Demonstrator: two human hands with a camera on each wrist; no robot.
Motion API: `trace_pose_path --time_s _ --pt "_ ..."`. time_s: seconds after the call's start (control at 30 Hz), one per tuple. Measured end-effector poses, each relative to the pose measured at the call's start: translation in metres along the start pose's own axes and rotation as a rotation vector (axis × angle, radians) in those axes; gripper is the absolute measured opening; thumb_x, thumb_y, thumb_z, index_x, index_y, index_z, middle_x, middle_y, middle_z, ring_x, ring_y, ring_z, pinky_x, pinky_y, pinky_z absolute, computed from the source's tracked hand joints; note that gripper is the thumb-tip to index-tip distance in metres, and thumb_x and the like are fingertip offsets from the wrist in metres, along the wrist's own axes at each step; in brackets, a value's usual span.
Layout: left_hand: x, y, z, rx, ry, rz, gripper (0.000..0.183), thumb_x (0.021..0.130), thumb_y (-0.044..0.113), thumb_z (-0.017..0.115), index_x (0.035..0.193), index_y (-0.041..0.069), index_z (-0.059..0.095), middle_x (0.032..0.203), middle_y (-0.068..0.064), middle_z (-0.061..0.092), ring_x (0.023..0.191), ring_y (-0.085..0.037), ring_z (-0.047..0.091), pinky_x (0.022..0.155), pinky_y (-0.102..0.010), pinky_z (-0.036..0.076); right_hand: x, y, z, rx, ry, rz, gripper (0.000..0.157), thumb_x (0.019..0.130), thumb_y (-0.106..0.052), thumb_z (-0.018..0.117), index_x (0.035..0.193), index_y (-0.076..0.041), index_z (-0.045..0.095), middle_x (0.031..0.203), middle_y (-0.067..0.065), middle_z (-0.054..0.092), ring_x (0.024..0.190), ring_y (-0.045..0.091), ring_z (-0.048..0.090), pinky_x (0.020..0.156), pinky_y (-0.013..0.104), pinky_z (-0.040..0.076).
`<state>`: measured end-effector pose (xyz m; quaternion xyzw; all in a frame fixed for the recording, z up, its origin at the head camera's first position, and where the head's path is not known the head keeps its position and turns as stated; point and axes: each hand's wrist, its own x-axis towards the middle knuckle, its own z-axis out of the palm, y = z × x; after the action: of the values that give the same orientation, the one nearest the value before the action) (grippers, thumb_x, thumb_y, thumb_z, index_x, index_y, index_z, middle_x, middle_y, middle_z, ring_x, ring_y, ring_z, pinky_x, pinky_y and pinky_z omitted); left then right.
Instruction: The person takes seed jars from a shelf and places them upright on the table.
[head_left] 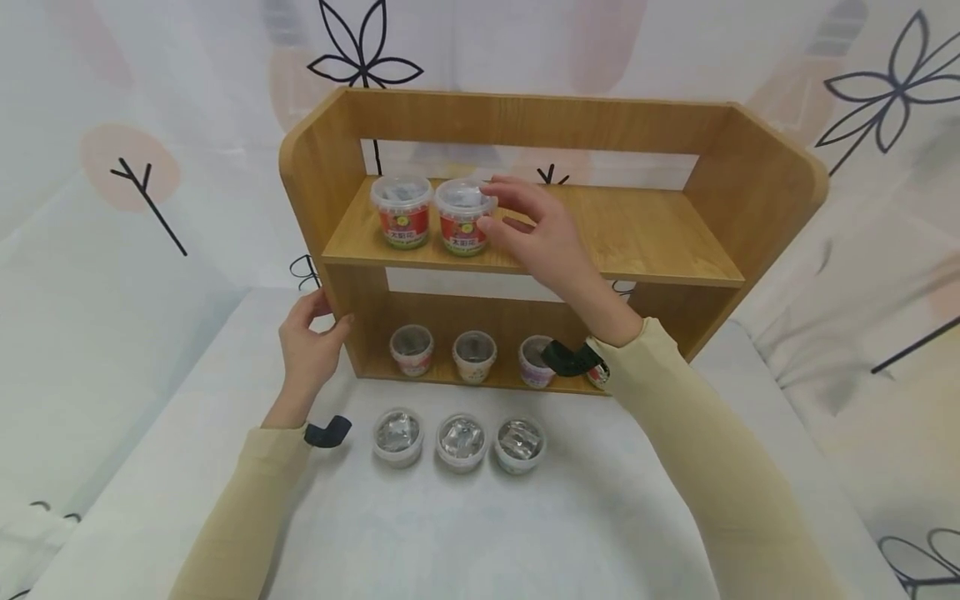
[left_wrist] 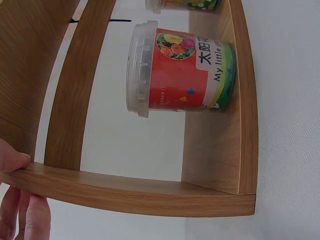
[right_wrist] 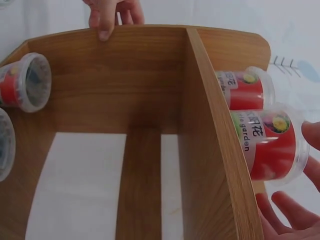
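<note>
On the upper board of a wooden shelf (head_left: 645, 225) stand two clear-lidded cups with red labels: a left cup (head_left: 402, 212) and a right cup (head_left: 462, 218). My right hand (head_left: 536, 229) is at the right cup's right side, thumb and index fingertip right at its lid and wall. In the right wrist view its other fingers (right_wrist: 295, 210) are spread, apart from the cup. My left hand (head_left: 311, 346) grips the front edge of the shelf's left side panel (left_wrist: 135, 195), thumb inside and fingers outside.
Several lidded cups, including a red-labelled cup (left_wrist: 182, 70), stand along the lower board; my right wrist partly covers the rightmost. In front, a row of three cups (head_left: 461, 442) with silvery packets inside stands on the white tabletop (head_left: 420, 542). Patterned cloth (head_left: 202, 67) hangs behind.
</note>
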<state>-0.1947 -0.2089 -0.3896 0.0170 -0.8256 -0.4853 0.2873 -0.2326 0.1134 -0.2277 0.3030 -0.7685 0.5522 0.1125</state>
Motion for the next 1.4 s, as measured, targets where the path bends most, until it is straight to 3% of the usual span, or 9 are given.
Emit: trace_pose_path --time_s 0.43,0.7,1.23,1.4 --pt "-0.001 0.0 0.001 -0.009 0.004 0.013 0.047 0.092 0.014 0.07 0.137 0.01 0.058 0.123 -0.01 0.062 0.114 -0.02 0.057 0.089 -0.048 0.056 0.005 0.0 0.004 0.02 0.025 -0.013 0.031 0.09 -0.01 0.074 0.118 0.001 0.067 0.133 0.01 0.06 0.121 0.025 0.059 0.105 0.041 0.046" --pt "-0.001 0.0 0.001 -0.012 0.005 0.016 0.047 0.092 0.013 0.07 0.137 0.009 0.058 0.123 -0.011 0.062 0.114 -0.021 0.057 0.089 -0.048 0.056 0.004 -0.002 0.006 0.001 0.059 -0.012 0.03 0.087 -0.01 0.078 0.113 0.001 0.068 0.134 0.009 0.06 0.119 0.023 0.06 0.104 0.035 0.047" --pt "-0.001 0.0 0.001 0.005 -0.001 -0.015 0.046 0.093 0.015 0.069 0.138 0.01 0.057 0.123 -0.009 0.062 0.115 -0.021 0.057 0.091 -0.046 0.055 -0.009 -0.001 0.0 0.018 0.098 -0.044 0.03 0.085 -0.006 0.079 0.111 0.003 0.067 0.131 0.01 0.063 0.116 0.025 0.062 0.105 0.047 0.046" --pt "-0.001 0.0 0.0 0.001 0.004 0.0 0.047 0.092 0.014 0.07 0.137 0.01 0.058 0.124 -0.009 0.062 0.115 -0.02 0.057 0.091 -0.045 0.056 -0.015 -0.004 -0.003 0.017 0.091 -0.065 0.028 0.086 -0.003 0.077 0.111 0.004 0.067 0.131 0.01 0.063 0.114 0.023 0.062 0.104 0.043 0.047"
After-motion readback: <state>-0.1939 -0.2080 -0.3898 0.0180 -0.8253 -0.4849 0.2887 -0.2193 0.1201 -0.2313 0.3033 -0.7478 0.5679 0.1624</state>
